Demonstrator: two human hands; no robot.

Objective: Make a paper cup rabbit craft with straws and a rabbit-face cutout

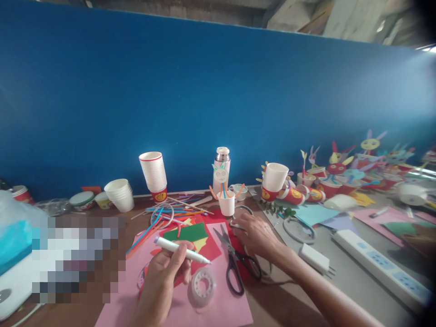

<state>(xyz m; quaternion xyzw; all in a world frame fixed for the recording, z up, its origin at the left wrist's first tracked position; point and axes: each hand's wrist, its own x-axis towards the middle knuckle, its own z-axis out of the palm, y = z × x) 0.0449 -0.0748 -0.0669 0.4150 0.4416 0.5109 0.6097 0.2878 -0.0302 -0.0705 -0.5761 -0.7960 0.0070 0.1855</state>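
My left hand (161, 277) is closed around a white marker (185, 251) with purple at its ends, its tip pointing to the lower right. Below that tip, a roll of clear tape (203, 287) lies on pink paper (226, 284). My right hand (254, 231) reaches over red paper beside black-handled scissors (233, 261), which lie partly spread. Its fingers are curled; a small pale bit shows at them, too unclear to name. Beyond, a white paper cup figure (225, 203) with a drawn animal face (220, 174) and pipe-cleaner arms stands upright. Green paper (190, 231) lies behind the marker.
Colourful pipe cleaners (184, 211) lie behind the papers. Stacked paper cups (153, 172) and a thermos (223, 156) stand by the blue partition (204, 91). At right are a power strip (378, 261), a white charger (316, 259) and several finished cup figures (337, 168).
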